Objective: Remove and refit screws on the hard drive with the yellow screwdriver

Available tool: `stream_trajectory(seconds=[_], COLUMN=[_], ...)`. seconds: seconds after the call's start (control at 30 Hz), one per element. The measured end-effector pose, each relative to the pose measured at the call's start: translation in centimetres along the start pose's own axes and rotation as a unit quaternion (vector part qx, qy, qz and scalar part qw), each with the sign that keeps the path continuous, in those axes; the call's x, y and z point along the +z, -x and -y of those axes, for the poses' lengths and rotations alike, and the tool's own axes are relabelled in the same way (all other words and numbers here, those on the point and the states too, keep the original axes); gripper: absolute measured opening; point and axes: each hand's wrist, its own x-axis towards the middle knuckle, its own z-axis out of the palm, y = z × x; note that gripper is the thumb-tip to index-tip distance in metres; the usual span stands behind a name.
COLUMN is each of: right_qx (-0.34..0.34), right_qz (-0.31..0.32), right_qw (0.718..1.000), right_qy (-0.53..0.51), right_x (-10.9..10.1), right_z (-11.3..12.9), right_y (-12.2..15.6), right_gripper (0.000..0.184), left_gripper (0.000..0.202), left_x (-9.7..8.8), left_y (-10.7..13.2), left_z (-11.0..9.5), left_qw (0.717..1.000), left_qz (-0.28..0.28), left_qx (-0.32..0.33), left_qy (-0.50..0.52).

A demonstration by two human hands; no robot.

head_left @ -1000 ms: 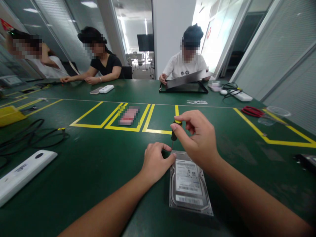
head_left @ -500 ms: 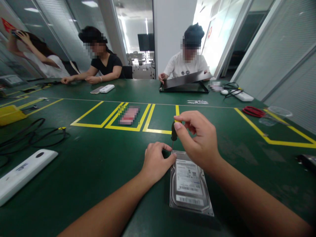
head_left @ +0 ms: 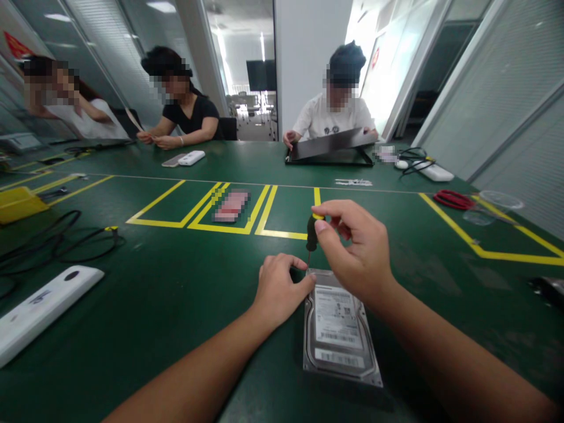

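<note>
A silver hard drive (head_left: 337, 320) with a white printed label lies flat on the green table in front of me. My left hand (head_left: 282, 288) grips its far left corner, thumb on the top edge and index finger beside the screwdriver's shaft. Upright over that corner stands a small screwdriver (head_left: 312, 235) with a dark handle and a yellow band. The thumb and index finger of my right hand (head_left: 356, 247) pinch the handle near its top. Whether the tip sits in a screw is too small to tell.
A white power strip (head_left: 48, 311) and black cables (head_left: 83, 247) lie at left. Yellow tape (head_left: 282, 234) marks the table beyond my hands. At right are a red cable coil (head_left: 453, 198) and a clear plastic container (head_left: 480, 216). Across the table, a person handles a dark panel (head_left: 330, 144).
The screwdriver handle looks slightly turned between my right fingers; my left hand and the drive stay put. Across the table, one person lowers their arms and another draws their hands together.
</note>
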Motion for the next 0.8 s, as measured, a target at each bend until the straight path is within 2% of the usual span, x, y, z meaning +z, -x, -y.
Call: stream_trajectory(seconds=[0.8], right_qx=[-0.007], right_qz=[-0.006], right_qw=[1.0], right_qy=[0.016], right_x=[0.0], right_z=[-0.21], right_y=[-0.24], right_gripper=[0.008], left_gripper=[0.016], left_x=[0.0], left_y=[0.03], left_z=[0.02], left_qw=[1.0], left_qz=[0.001], left_qx=[-0.006], left_qy=[-0.001])
